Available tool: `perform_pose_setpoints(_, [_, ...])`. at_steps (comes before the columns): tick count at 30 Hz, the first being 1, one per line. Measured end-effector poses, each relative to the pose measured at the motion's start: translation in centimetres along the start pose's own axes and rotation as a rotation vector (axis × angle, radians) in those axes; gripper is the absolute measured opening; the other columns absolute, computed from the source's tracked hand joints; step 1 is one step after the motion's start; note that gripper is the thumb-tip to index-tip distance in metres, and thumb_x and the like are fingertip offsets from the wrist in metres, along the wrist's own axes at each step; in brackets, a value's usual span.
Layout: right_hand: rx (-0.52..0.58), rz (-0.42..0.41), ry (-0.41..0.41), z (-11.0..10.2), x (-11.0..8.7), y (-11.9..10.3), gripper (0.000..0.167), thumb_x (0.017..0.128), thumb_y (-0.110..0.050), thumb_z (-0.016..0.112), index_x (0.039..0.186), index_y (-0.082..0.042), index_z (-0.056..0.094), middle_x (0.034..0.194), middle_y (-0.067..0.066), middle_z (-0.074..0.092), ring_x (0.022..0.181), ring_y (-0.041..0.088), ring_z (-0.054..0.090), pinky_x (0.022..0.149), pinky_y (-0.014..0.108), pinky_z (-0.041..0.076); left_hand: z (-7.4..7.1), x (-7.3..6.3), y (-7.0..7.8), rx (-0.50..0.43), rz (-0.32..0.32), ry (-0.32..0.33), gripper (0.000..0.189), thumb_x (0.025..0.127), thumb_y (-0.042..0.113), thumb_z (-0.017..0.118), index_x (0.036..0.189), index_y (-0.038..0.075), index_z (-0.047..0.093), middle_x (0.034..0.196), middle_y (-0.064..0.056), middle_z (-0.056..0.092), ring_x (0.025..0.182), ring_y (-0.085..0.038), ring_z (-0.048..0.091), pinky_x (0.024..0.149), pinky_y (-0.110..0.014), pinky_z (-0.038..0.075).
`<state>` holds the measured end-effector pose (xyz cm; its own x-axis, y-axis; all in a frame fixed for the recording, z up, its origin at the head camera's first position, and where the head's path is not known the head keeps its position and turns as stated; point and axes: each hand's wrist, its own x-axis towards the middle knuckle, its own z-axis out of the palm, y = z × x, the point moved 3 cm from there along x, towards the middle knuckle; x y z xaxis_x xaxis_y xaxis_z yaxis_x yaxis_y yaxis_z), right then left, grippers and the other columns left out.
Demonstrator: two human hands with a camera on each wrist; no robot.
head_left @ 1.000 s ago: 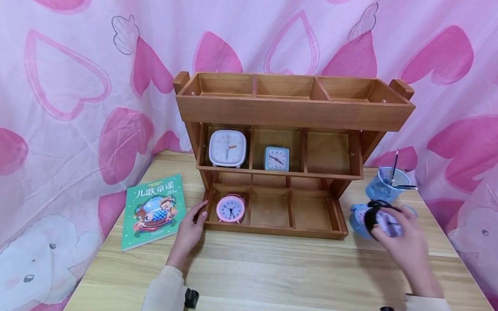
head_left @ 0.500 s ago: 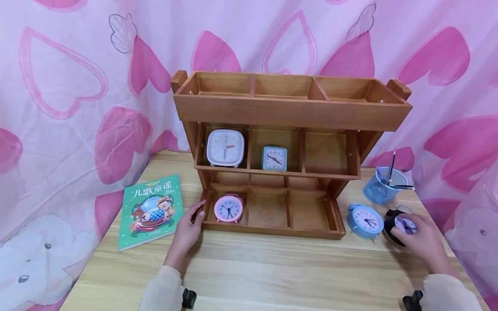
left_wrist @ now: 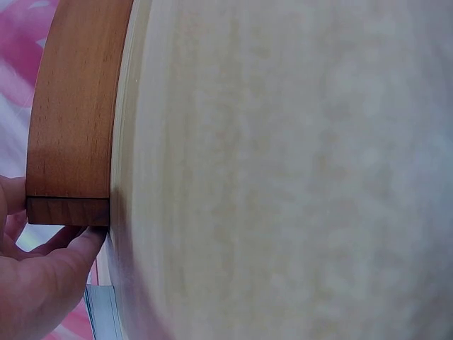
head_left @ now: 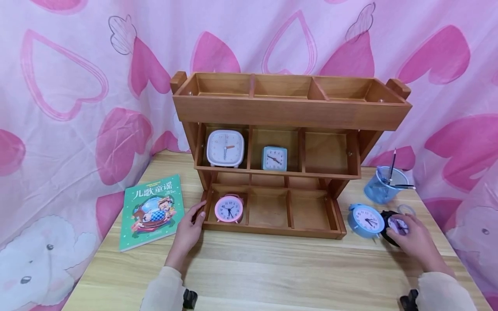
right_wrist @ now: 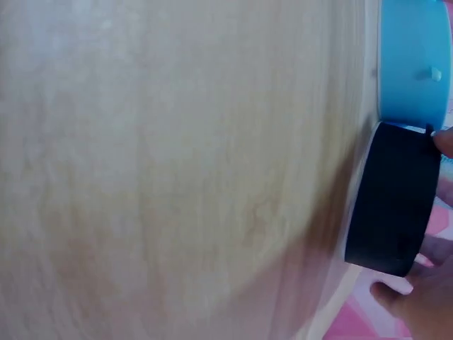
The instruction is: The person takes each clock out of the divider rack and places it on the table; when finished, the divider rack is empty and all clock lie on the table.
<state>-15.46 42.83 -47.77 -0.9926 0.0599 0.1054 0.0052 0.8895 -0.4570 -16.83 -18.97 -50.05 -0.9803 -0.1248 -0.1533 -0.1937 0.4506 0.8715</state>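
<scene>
My right hand (head_left: 416, 239) holds a black twin-bell alarm clock (right_wrist: 393, 202) by its sides, on the table at the right. Its pale face is partly hidden by the fingers. Touching or nearly touching it on the left stands a light blue alarm clock (head_left: 366, 220). With thumb and fingers, my left hand (head_left: 189, 231) grips the lower left end of a brown three-tier wooden shelf (head_left: 272, 231). A round pink alarm clock (head_left: 228, 208) stands in the bottom left compartment. The middle tier bears a white square clock (head_left: 225, 148) at left and a small teal square clock (head_left: 274, 158) in its centre compartment.
Behind the right-hand clocks stands a blue mesh pen cup (head_left: 383, 188) with pens in it. A clear round ring (head_left: 406, 210) lies beside it, perhaps a tape roll. Left of the shelf lies a green picture book (head_left: 153, 211). A pink heart-patterned curtain (head_left: 292, 39) hangs behind the table.
My right hand has carried the black clock from in front of the blue clock rightward and down to the table, then shifted it slightly left toward the blue clock. My left hand stays put.
</scene>
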Motion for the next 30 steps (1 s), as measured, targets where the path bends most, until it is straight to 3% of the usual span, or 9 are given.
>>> perform_pose_setpoints(3, [0.007, 0.008, 0.072, -0.2, -0.4, -1.1, 0.046, 0.094, -0.021, 0.063, 0.126, 0.010, 0.052, 0.138, 0.048, 0.032, 0.119, 0.069, 0.032, 0.093, 0.082, 0.025, 0.0, 0.0, 0.0, -0.001, -0.008, -0.003, 0.041, 0.107, 0.021, 0.042, 0.148, 0.025, 0.046, 0.159, -0.012, 0.033, 0.148, -0.036, 0.027, 0.117, -0.057, 0.028])
perform_pose_setpoints(6, [0.055, -0.048, 0.237, -0.8, -1.1, -3.9, 0.038, 0.092, -0.014, 0.061, 0.122, 0.009, 0.056, 0.140, 0.042, 0.036, 0.121, 0.067, 0.032, 0.097, 0.080, 0.021, 0.0, 0.0, 0.1, -0.001, -0.013, -0.009, 0.041, 0.107, 0.022, 0.042, 0.148, 0.025, 0.045, 0.160, -0.011, 0.032, 0.148, -0.036, 0.027, 0.117, -0.057, 0.028])
perform_pose_setpoints(9, [0.127, -0.198, 0.394, -1.1, -1.6, -8.0, 0.032, 0.085, -0.005, 0.063, 0.114, 0.008, 0.063, 0.134, 0.037, 0.047, 0.120, 0.061, 0.037, 0.103, 0.073, 0.023, 0.0, 0.1, 0.1, 0.000, -0.016, -0.009, 0.041, 0.107, 0.023, 0.042, 0.148, 0.026, 0.045, 0.160, -0.011, 0.032, 0.148, -0.037, 0.027, 0.116, -0.057, 0.029])
perform_pose_setpoints(13, [0.203, -0.376, 0.444, 0.3, -2.1, -13.2, 0.030, 0.078, 0.000, 0.068, 0.107, 0.006, 0.067, 0.128, 0.033, 0.054, 0.116, 0.055, 0.044, 0.104, 0.055, 0.031, 0.0, 0.2, 0.1, -0.005, -0.021, -0.006, 0.041, 0.107, 0.022, 0.042, 0.149, 0.027, 0.044, 0.160, -0.011, 0.031, 0.147, -0.037, 0.027, 0.116, -0.057, 0.030])
perform_pose_setpoints(16, [0.235, -0.388, 0.371, 2.7, -2.4, -16.6, 0.031, 0.079, 0.002, 0.070, 0.110, 0.003, 0.068, 0.130, 0.028, 0.055, 0.117, 0.048, 0.047, 0.099, 0.051, 0.036, 0.1, 0.3, 0.1, -0.007, -0.026, -0.010, 0.042, 0.108, 0.023, 0.042, 0.149, 0.028, 0.044, 0.161, -0.010, 0.031, 0.147, -0.037, 0.028, 0.115, -0.057, 0.031])
perform_pose_setpoints(22, [0.304, -0.381, 0.163, 8.5, -2.3, -23.3, 0.036, 0.087, -0.008, 0.071, 0.122, -0.003, 0.065, 0.138, 0.018, 0.053, 0.122, 0.038, 0.053, 0.092, 0.056, 0.052, 0.1, 0.2, 0.0, -0.018, -0.031, -0.009, 0.041, 0.107, 0.023, 0.043, 0.148, 0.028, 0.045, 0.160, -0.010, 0.032, 0.146, -0.037, 0.029, 0.115, -0.056, 0.032])
perform_pose_setpoints(26, [0.326, -0.421, 0.046, 11.7, -1.9, -27.9, 0.038, 0.090, -0.017, 0.071, 0.125, -0.007, 0.065, 0.141, 0.018, 0.051, 0.126, 0.036, 0.052, 0.097, 0.052, 0.052, 0.1, 0.1, -0.1, -0.034, -0.040, -0.008, 0.041, 0.107, 0.023, 0.043, 0.148, 0.028, 0.045, 0.160, -0.009, 0.032, 0.147, -0.037, 0.029, 0.116, -0.056, 0.030])
perform_pose_setpoints(30, [0.315, -0.401, -0.093, 14.0, -1.3, -31.9, 0.043, 0.092, -0.026, 0.069, 0.132, -0.013, 0.061, 0.149, 0.016, 0.044, 0.134, 0.035, 0.045, 0.105, 0.055, 0.045, -0.1, -0.1, -0.2, -0.042, -0.050, 0.000, 0.041, 0.107, 0.024, 0.043, 0.148, 0.028, 0.046, 0.160, -0.009, 0.033, 0.147, -0.036, 0.028, 0.117, -0.056, 0.028])
